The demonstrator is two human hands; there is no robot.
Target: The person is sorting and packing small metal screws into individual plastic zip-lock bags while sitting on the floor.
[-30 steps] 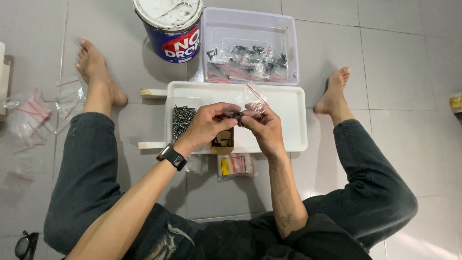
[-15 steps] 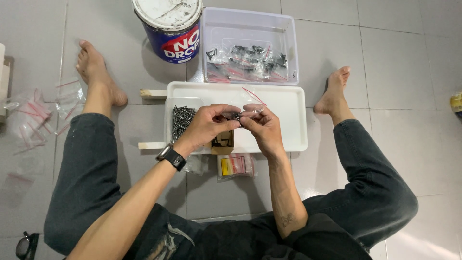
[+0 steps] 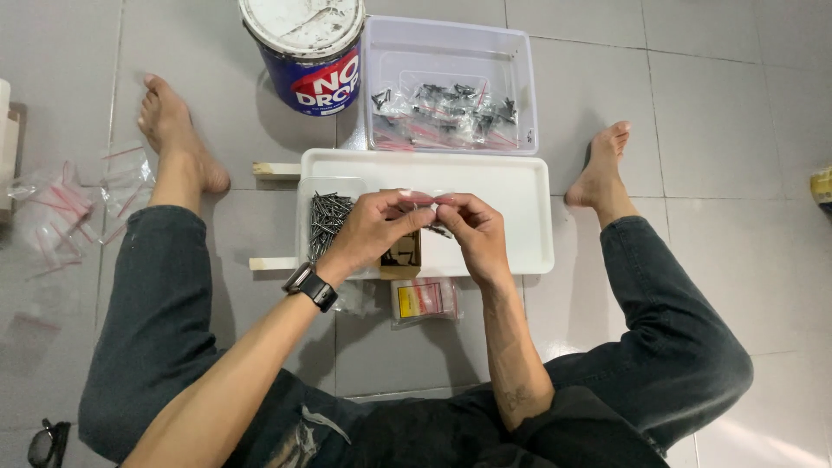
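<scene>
Left hand (image 3: 373, 227) and right hand (image 3: 475, 232) both pinch 1 small clear bag (image 3: 431, 198) over the white tray (image 3: 511, 186); nails (image 3: 327, 221) at 9 o'clock

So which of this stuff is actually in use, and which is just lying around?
In use:
left hand and right hand on a small clear bag
pile of nails
white tray
bin of filled bags

Lying about:
paint can
empty bags
glasses
</scene>
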